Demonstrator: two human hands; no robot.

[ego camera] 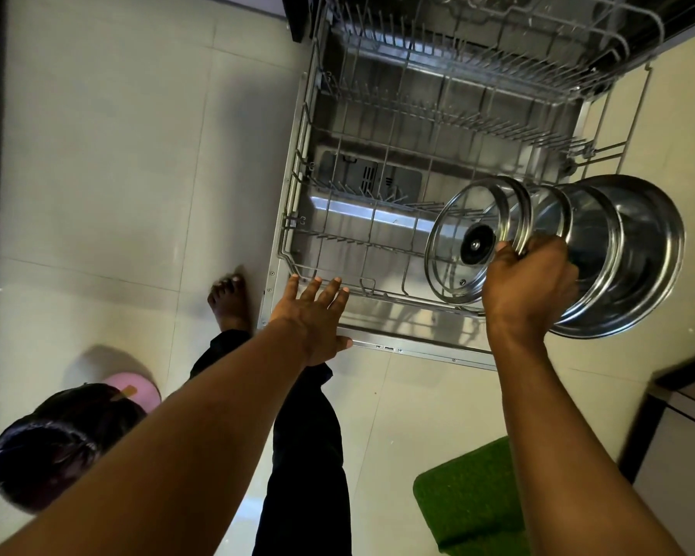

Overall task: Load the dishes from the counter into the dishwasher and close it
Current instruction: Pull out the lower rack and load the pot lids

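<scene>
1. The fingers [506, 250] of the right hand [526, 282] curl tightly round the rims of a stack of dishes held on edge. A glass lid [454, 234] faces left and steel dishes [642, 254] sit behind it.
2. The stack hangs just above the front right corner of the lower rack [297, 186]. It is not set down.
3. The left hand [314, 315] holds nothing, its fingers straight and spread. The fingertips are at the rack's front rim; whether they touch it cannot be told.
4. The lower rack sits out over the open dishwasher door [418, 345] and looks empty, so loading seems barely begun. Racking the stack, any further dishes and closing all remain.
5. The upper rack [538, 66] overhangs the lower rack's far edge and may limit tall items there.
6. A bare foot [229, 302] stands beside the door's left edge. A green mat [470, 499] lies on the floor nearby.
</scene>
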